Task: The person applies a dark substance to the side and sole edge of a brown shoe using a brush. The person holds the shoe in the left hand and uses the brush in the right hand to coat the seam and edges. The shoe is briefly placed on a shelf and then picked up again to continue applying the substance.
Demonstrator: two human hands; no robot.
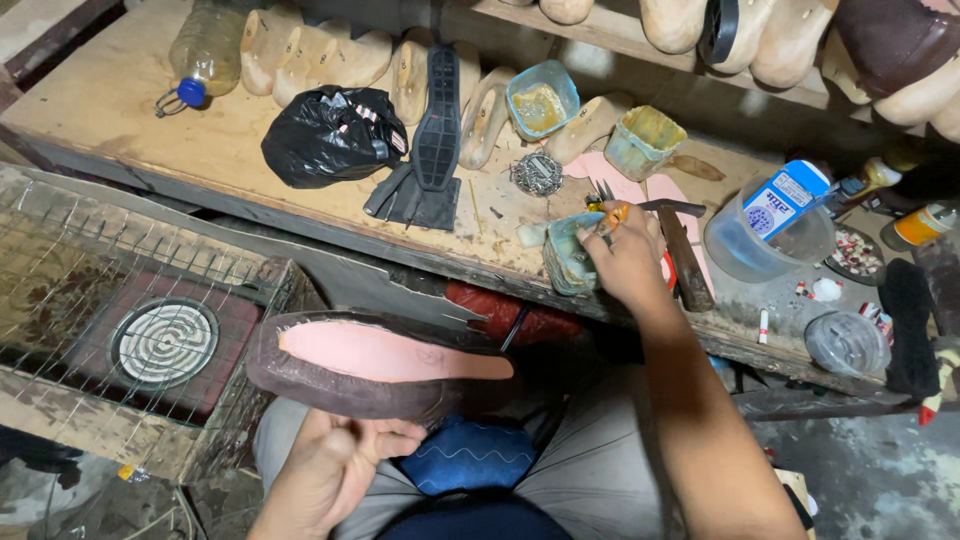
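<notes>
Worn plywood worktop [120, 110] ran diagonally, front edge chipped and stained. A wooden shelf [600, 30] sat above its far edge. Below the near-left edge stood a wire-mesh cage [60, 250] over a round coil heater [163, 342]. Grey concrete floor [880, 480] showed at lower right. Light was dim and warm.

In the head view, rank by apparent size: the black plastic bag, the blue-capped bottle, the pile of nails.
1. black plastic bag
2. blue-capped bottle, partly cut off by the frame, so its rank against the bag is unsure
3. pile of nails, clearly smallest
</notes>
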